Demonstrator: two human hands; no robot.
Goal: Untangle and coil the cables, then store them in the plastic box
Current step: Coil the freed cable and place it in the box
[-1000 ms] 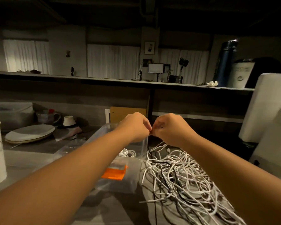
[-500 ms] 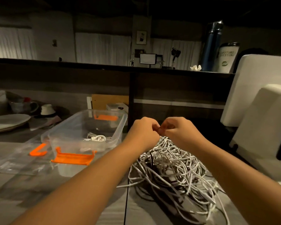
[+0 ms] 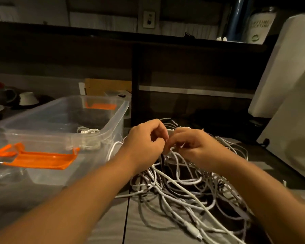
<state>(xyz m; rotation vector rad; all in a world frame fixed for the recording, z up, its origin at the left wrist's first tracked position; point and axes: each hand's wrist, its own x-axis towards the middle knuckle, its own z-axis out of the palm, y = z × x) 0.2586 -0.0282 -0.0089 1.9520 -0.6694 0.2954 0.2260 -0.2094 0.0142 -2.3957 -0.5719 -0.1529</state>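
Nearest us, the tangled cables [image 3: 183,187] sprawl over the table [image 3: 113,233], mostly white with some dark strands. At the heap's far side our left hand [image 3: 144,140] and right hand [image 3: 195,147] meet, fingers curled, pinching a white strand [image 3: 171,132] between them. We judge it best to trace that strand to its free end and feed it through the loops rather than tug. Beyond, to the left, the open plastic box [image 3: 113,118] holds one coiled cable [image 3: 88,132].

Left hand [image 3: 144,143], right hand [image 3: 199,147] meet, curled fingers pinching cable [image 3: 173,133].
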